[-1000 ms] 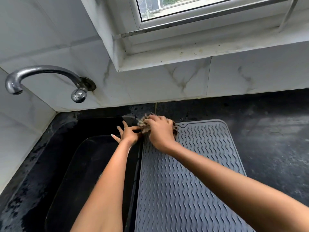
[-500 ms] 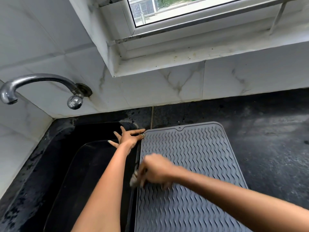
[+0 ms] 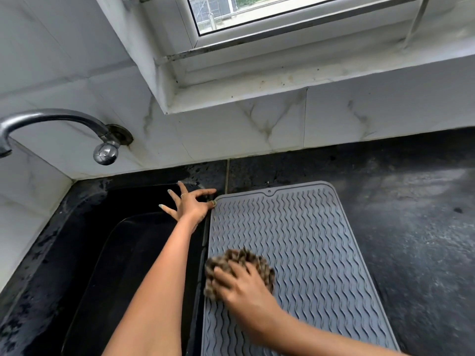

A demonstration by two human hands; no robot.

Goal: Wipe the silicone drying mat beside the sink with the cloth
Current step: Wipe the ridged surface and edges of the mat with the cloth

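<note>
A grey silicone drying mat (image 3: pixel 303 242) with wavy ridges lies on the black counter just right of the sink. My right hand (image 3: pixel 244 286) presses a brown, spotted cloth (image 3: pixel 239 260) onto the mat's left side, about halfway down; its fingers lie over the bunched cloth, which shows ahead of and around them. My left hand (image 3: pixel 189 204) is spread with straight fingers at the mat's far left corner, thumb tip touching the mat's edge, the other fingers over the sink rim.
The black sink (image 3: pixel 108 253) takes up the left. A metal tap (image 3: pixel 59 122) juts from the tiled wall above it. Black counter (image 3: pixel 411 227) stretches right of the mat. A window sill (image 3: pixel 308 73) overhangs the back wall.
My right hand has drawn the cloth from the mat's far left corner toward me along the left side, then slightly rightward. My left hand has stayed at the far corner.
</note>
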